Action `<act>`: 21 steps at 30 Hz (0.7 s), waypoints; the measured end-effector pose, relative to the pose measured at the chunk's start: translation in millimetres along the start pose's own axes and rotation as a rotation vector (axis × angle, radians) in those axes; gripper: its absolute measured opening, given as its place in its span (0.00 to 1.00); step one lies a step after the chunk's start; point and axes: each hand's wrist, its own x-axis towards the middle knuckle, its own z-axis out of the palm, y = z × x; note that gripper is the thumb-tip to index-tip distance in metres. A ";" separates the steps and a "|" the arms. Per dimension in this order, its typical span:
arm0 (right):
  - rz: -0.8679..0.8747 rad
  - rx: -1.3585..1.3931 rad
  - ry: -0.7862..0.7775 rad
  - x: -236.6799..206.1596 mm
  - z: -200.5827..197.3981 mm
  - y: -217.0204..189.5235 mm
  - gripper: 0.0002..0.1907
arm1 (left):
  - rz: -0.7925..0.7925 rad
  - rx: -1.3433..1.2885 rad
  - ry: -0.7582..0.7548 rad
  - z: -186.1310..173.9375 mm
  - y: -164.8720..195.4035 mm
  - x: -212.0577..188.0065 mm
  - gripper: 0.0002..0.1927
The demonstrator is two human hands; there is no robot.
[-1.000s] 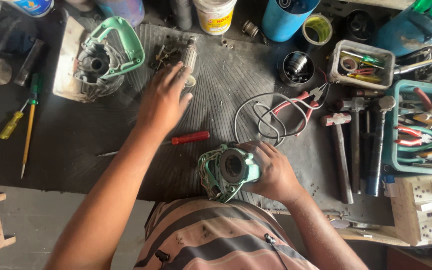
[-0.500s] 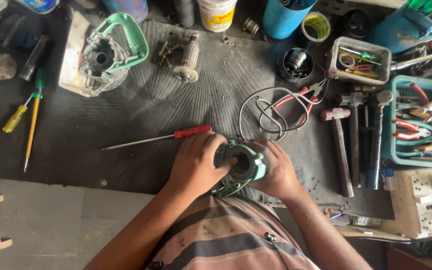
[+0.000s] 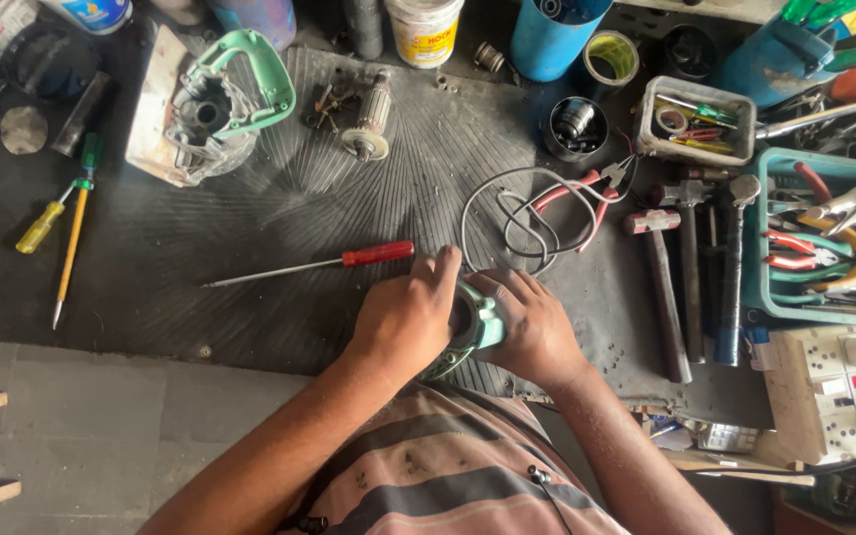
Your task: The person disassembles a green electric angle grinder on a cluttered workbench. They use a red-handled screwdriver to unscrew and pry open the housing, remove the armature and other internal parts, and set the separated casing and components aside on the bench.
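Both hands grip a green motor housing [image 3: 475, 325] at the near edge of the black rubber mat [image 3: 279, 228]. My left hand [image 3: 408, 319] covers its left side and top. My right hand [image 3: 529, 327] wraps its right side. A red-handled screwdriver [image 3: 349, 260] lies on the mat just left of my left hand. A grey cable loop [image 3: 507, 223] trails behind the housing. At the back left rests a green power-tool body with a handle [image 3: 215, 104], and a motor armature [image 3: 374, 114] lies to its right.
Hammers [image 3: 691, 267] lie to the right beside a teal basket of pliers [image 3: 824, 243]. Red pliers [image 3: 587, 193], a small tray of bits [image 3: 695, 124], a blue cup [image 3: 552, 35] and a yellow screwdriver [image 3: 47, 223] also crowd the bench. A socket board [image 3: 834, 391] sits near right.
My left hand came back from the armature at the far side of the mat and closed onto the green housing, which my right hand kept holding throughout.
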 end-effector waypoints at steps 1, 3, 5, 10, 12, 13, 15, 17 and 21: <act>-0.005 0.009 0.004 -0.4 -0.9 1.2 0.39 | 0.011 0.008 -0.008 -3.2 1.5 1.0 0.29; -0.013 0.030 0.007 -0.5 -2.7 3.6 0.39 | 0.051 -0.026 0.032 -10.8 1.6 0.8 0.29; -0.016 0.063 0.014 0.2 -4.7 5.7 0.39 | 0.110 -0.109 0.122 -19.3 -2.4 -4.6 0.28; -0.011 0.072 0.017 2.1 -6.9 6.4 0.37 | -0.172 -0.471 -0.049 -23.1 -6.2 -27.0 0.11; -0.010 0.056 0.005 2.9 -6.4 5.3 0.37 | -0.316 -0.812 -0.277 -16.3 -3.2 -31.2 0.14; -0.019 0.053 0.007 3.5 -6.1 4.9 0.38 | -0.379 -0.970 -0.401 -11.6 -0.5 -31.4 0.17; -0.036 0.048 0.012 4.7 -5.2 4.3 0.39 | -0.479 -1.228 -0.556 -4.8 2.2 -31.4 0.20; -0.024 0.042 0.012 5.5 -4.7 3.9 0.39 | -0.546 -1.437 -0.629 -1.9 2.5 -30.6 0.21; -0.010 0.039 0.013 7.0 -3.6 4.6 0.38 | -0.685 -1.708 -0.703 -8.9 -3.9 -29.4 0.24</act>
